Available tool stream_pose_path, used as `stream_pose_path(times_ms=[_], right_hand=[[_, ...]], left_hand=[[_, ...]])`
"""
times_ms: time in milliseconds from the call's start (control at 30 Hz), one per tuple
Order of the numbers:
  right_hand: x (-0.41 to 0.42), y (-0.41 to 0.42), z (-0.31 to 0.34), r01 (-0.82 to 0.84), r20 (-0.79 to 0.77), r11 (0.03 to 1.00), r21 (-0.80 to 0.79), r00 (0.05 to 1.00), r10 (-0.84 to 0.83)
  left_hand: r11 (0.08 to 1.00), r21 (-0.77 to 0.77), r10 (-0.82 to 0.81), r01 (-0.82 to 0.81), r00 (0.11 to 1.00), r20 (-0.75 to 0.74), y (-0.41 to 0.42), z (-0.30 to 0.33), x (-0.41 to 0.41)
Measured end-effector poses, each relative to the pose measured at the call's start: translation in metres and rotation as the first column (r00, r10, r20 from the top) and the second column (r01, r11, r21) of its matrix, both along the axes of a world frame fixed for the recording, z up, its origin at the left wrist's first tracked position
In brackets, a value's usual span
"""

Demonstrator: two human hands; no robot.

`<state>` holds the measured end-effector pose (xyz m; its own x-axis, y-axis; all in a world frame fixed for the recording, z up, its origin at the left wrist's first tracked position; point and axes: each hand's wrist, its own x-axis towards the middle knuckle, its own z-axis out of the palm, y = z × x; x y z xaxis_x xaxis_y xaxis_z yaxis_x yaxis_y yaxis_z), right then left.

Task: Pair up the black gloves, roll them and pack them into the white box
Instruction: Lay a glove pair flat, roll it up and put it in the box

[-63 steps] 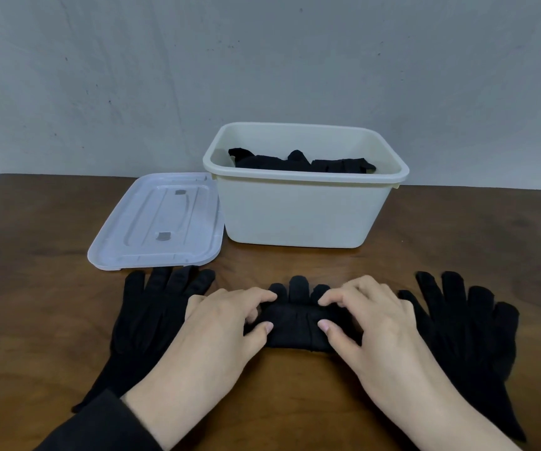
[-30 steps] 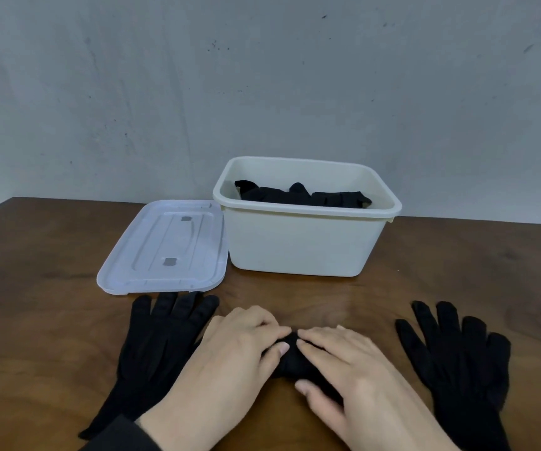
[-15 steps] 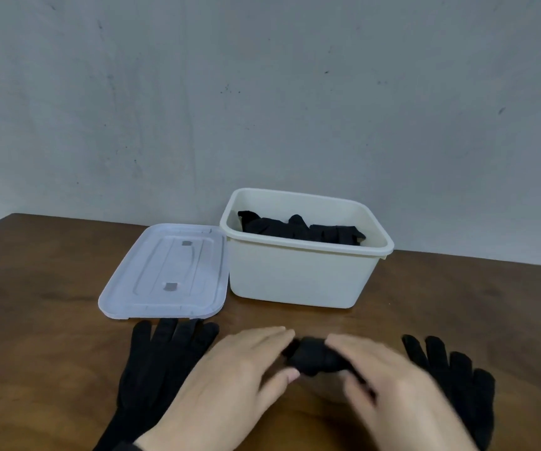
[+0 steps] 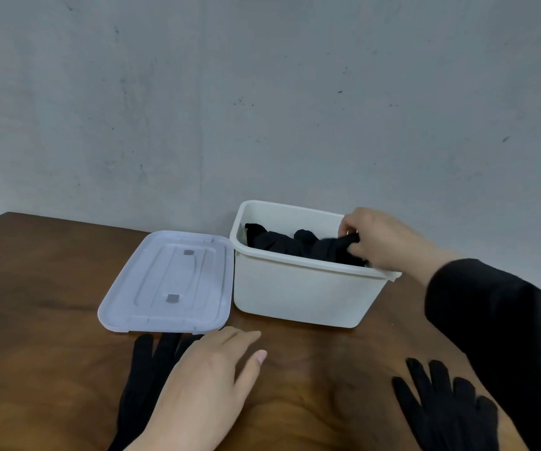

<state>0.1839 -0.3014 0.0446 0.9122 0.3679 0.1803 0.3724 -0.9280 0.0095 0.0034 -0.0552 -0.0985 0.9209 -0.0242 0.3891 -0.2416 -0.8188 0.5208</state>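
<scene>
- At the right centre of the frame, the rolled pair of black fabric gloves (image 4: 344, 247) is being held by the right hand (image 4: 379, 239) inside the open white rectangular plastic box (image 4: 298, 292), at its right end; the fingers are curled round the roll, pinching it just below the rim.
- Further black gloves already packed (image 4: 272, 244) are being seen inside the same box, filling its left and middle parts.
- The right forearm is being covered by a black sleeve (image 4: 490, 323), stretching from the lower right corner up to the box.
- In the lower centre, the left hand (image 4: 204, 382) is being rested flat with straight, relaxed fingers, nothing being gripped; its heel is lying over a flat black glove (image 4: 147, 369) spread on the brown wooden table (image 4: 34, 320).
- In the lower right, another flat black glove (image 4: 448, 408) is being left on the table, fingers pointing up the frame, well apart from the left one.
- At centre left, a translucent white rectangular plastic lid (image 4: 171, 284) is being kept flat on the table, touching or just beside the box's left wall.
- Across the upper frame, a grey wall (image 4: 262, 92) is being shown behind the table.
</scene>
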Motion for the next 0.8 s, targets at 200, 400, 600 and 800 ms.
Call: stream_pose_path(times_ms=[200, 400, 600, 800], right_hand=[[0.017, 0.008, -0.007, 0.024, -0.261, 0.976, -0.219, 0.962, -0.083], [0.011, 0.009, 0.005, 0.013, -0.436, 0.982, -0.189, 0.895, -0.096], [-0.069, 0.017, 0.009, -0.100, 0.144, 0.836, 0.539, 0.989, 0.026], [-0.188, 0.033, -0.092, -0.162, 0.056, 0.786, 0.596, 0.985, 0.161]], left_hand=[[0.999, 0.040, -0.006, 0.006, 1.000, -0.012, 0.001, 0.004, 0.000], [0.998, 0.057, -0.017, 0.018, 1.000, -0.019, 0.002, 0.007, -0.004], [0.998, 0.022, -0.053, 0.054, 0.998, -0.039, 0.002, 0.008, -0.007], [0.982, 0.098, -0.144, 0.161, 0.977, -0.160, -0.007, 0.009, -0.015]])
